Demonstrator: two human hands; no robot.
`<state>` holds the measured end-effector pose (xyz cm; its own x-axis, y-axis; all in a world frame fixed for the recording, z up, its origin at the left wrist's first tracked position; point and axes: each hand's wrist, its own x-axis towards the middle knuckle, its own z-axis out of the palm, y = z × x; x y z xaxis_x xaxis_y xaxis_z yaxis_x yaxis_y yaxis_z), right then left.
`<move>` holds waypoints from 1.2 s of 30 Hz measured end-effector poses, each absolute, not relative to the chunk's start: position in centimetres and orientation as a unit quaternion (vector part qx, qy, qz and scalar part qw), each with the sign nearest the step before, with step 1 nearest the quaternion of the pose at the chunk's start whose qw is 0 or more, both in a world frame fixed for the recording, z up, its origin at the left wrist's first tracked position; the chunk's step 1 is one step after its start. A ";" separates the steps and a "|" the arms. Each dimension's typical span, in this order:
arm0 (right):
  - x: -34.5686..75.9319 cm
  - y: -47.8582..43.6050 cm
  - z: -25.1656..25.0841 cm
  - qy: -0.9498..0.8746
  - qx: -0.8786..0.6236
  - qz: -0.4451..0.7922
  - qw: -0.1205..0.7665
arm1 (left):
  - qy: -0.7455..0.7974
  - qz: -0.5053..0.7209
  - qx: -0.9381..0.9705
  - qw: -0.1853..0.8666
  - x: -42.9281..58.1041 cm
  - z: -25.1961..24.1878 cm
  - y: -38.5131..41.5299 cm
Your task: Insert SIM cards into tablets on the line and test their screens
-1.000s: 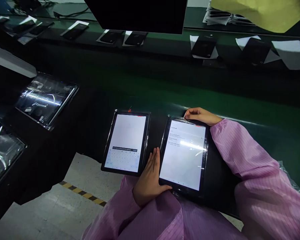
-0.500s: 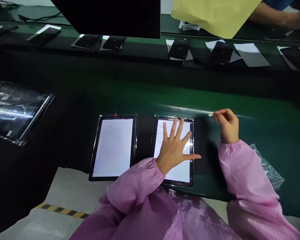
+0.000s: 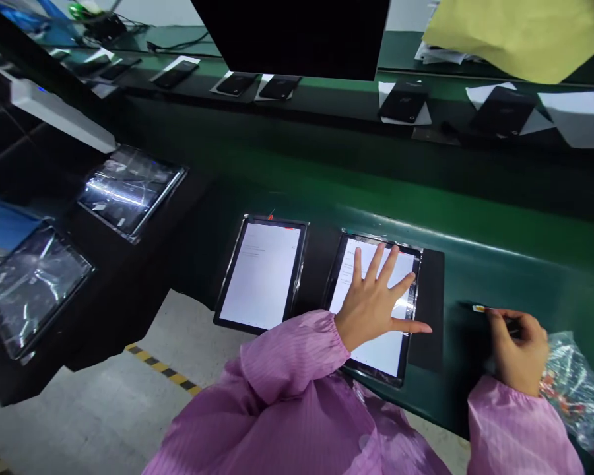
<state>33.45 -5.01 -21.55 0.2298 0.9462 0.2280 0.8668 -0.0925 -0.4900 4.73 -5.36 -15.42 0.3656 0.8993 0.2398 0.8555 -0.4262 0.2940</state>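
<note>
My left hand [image 3: 373, 303] is spread wide over the lit white screen of the right-hand tablet [image 3: 383, 356], hiding its middle; whether the palm touches the glass I cannot tell. Small lines of text show at the screen's upper left. Thumb and forefinger of my right hand [image 3: 522, 349] pinch a small white-and-yellow tab [image 3: 478, 309], low over the green mat right of the tablet. To the left lies a second tablet [image 3: 260, 277], its screen lit white with faint text and a small red piece at its top edge.
A clear plastic bag [image 3: 579, 389] with red bits lies beside my right hand. Two film-covered tablets, one nearer [image 3: 37, 284] and one farther [image 3: 131, 185], rest on the left. Dark devices [image 3: 403, 102] on white papers line the back shelf, under a black monitor [image 3: 297, 36] and yellow paper [image 3: 519, 39].
My right hand has come down and nearer the plastic bag, still pinching the tab. My left hand remains spread over the tablet. The left tablet's loading circle has given way to text. My view has swung left.
</note>
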 end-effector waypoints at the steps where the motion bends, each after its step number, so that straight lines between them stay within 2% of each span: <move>1: 33.6 -5.0 -21.9 -0.615 -0.739 0.058 0.267 | 0.539 0.185 0.819 0.063 4.2 -15.2 -5.6; 6: 32.8 -5.3 -21.8 -0.562 -0.787 -0.049 0.251 | 0.578 0.158 0.794 0.103 0.3 -13.7 -8.0; 10: 28.1 -5.3 -18.4 -0.643 -0.711 -0.117 0.257 | 0.640 0.149 0.750 0.078 -4.7 -12.6 -10.0; 16: 17.3 -3.8 -14.2 -0.822 -0.525 -0.064 0.209 | 0.761 0.152 0.631 -0.004 -14.0 -13.8 -11.2; 21: 10.9 -1.2 -13.4 -0.895 -0.407 -0.069 0.171 | 0.724 0.130 0.677 0.009 -16.9 -15.1 -10.1; 25: 8.3 0.0 -12.7 -0.907 -0.384 -0.073 0.157 | 0.656 0.137 0.741 0.049 -15.8 -15.8 -8.4; 31: 7.6 0.4 -12.1 -0.908 -0.379 -0.080 0.163 | 0.631 0.141 0.758 0.088 -15.1 -16.0 -7.4; 34: 6.6 2.0 -12.2 -0.914 -0.364 -0.011 0.180 | 0.618 0.149 0.767 0.089 -15.9 -15.0 -8.6; 36: 4.8 4.0 -12.5 -0.914 -0.350 0.092 0.185 | 0.621 0.154 0.763 0.089 -17.3 -14.6 -10.5</move>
